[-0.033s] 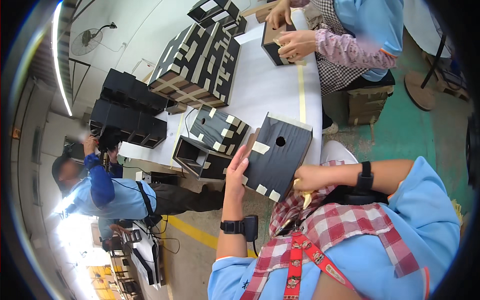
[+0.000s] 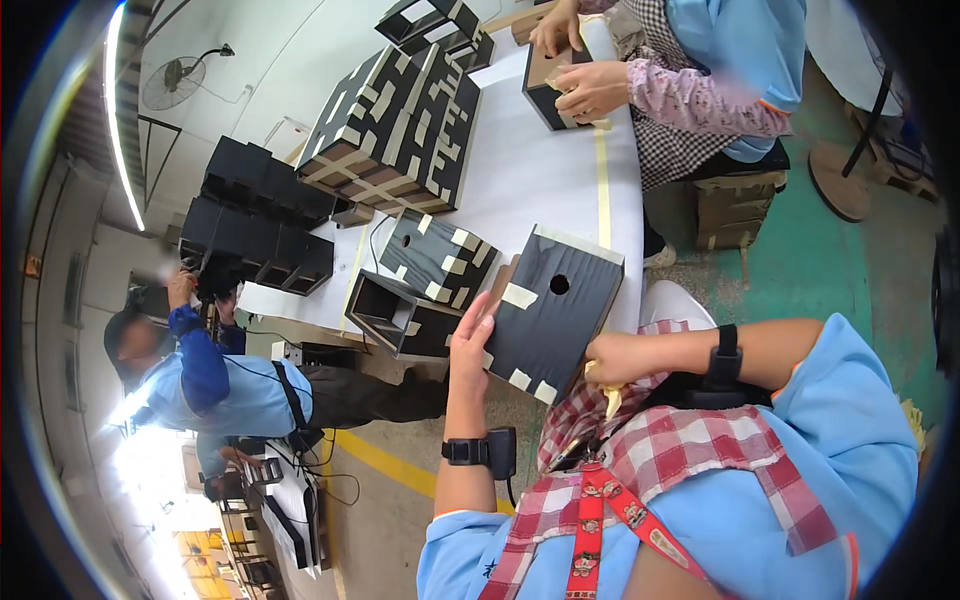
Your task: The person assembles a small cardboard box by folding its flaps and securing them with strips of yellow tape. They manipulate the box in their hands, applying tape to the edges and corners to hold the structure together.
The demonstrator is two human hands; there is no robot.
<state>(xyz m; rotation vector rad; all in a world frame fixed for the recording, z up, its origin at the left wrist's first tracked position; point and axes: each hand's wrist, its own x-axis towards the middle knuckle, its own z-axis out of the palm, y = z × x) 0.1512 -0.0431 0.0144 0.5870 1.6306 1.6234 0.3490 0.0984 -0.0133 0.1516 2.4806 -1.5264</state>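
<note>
A black wood-grain box (image 2: 550,320) with a round hole in its face stands tilted in front of me, with pale masking tape strips on its edges. My left hand (image 2: 468,350) holds its left side, thumb and fingers along the edge. At its lower right side, my right hand (image 2: 618,358) is closed on a crumpled piece of masking tape (image 2: 613,400) that hangs below the fingers. Just left of my left hand are a taped black box (image 2: 440,258) with a hole and an open-ended black box (image 2: 400,318).
The white-covered table (image 2: 530,185) carries a big stack of taped boxes (image 2: 395,130) and plain black boxes (image 2: 255,220). Across from me, a co-worker's hands (image 2: 590,88) work on another box (image 2: 545,85). A person in blue (image 2: 240,385) stands at the left.
</note>
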